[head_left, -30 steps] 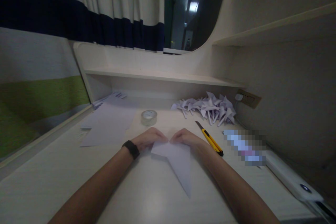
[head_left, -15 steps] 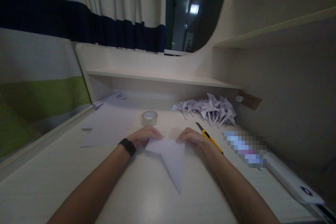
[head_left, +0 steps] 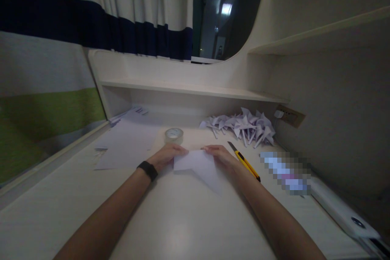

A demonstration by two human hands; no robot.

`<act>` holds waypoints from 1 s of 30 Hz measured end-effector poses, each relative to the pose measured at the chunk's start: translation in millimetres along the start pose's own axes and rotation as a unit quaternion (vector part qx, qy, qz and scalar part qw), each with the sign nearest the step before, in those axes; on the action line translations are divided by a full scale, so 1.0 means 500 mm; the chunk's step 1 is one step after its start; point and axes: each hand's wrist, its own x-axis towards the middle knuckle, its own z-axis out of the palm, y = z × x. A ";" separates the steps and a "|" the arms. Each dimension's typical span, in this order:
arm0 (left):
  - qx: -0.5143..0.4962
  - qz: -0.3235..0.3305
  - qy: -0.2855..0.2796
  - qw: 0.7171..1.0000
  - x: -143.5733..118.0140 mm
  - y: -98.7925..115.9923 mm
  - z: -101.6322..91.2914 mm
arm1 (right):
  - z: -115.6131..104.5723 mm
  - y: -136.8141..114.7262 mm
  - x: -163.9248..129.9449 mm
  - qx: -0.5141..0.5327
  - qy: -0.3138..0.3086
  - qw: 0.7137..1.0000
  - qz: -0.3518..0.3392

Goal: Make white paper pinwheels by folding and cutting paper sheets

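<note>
A folded piece of white paper [head_left: 199, 166] is held between my hands over the desk, with one pointed flap hanging toward me. My left hand [head_left: 169, 155], with a black band on its wrist, pinches the paper's upper left corner. At the upper right edge, the fingers of my right hand [head_left: 217, 155] are closed on the same paper. Just beyond my left hand stands a roll of clear tape [head_left: 174, 135]. To the right of my right hand lies a yellow utility knife [head_left: 246, 164] with its blade out.
White paper sheets [head_left: 128, 136] lie at the left of the desk [head_left: 170, 223]. Several paper pinwheels [head_left: 243, 125] are heaped at the back right under a shelf [head_left: 189, 89]. A blurred-out object [head_left: 283, 172] and a white device [head_left: 341, 207] lie along the right wall, below a socket [head_left: 291, 116].
Both hands have moved slightly away from me with the paper, its top edge now higher in view. The paper has tilted, and its hanging point looks shorter and has swung right.
</note>
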 end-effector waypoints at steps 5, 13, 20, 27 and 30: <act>0.073 0.020 -0.032 0.997 0.000 0.001 0.010 | 0.034 0.010 -0.002 -0.045 0.050 0.998 -0.006; 0.134 0.052 -0.076 0.987 -0.011 0.010 0.027 | 0.034 0.021 0.003 -0.075 0.033 0.997 -0.009; 0.097 0.009 -0.088 0.991 -0.011 0.012 0.033 | 0.021 0.012 -0.001 -0.062 0.002 0.998 -0.015; 0.065 -0.042 -0.112 0.991 -0.001 0.010 0.009 | -0.024 -0.009 -0.004 -0.048 0.030 0.998 -0.020; 0.076 -0.042 -0.118 0.989 0.000 0.010 -0.007 | -0.044 -0.008 0.003 -0.040 0.032 0.999 -0.012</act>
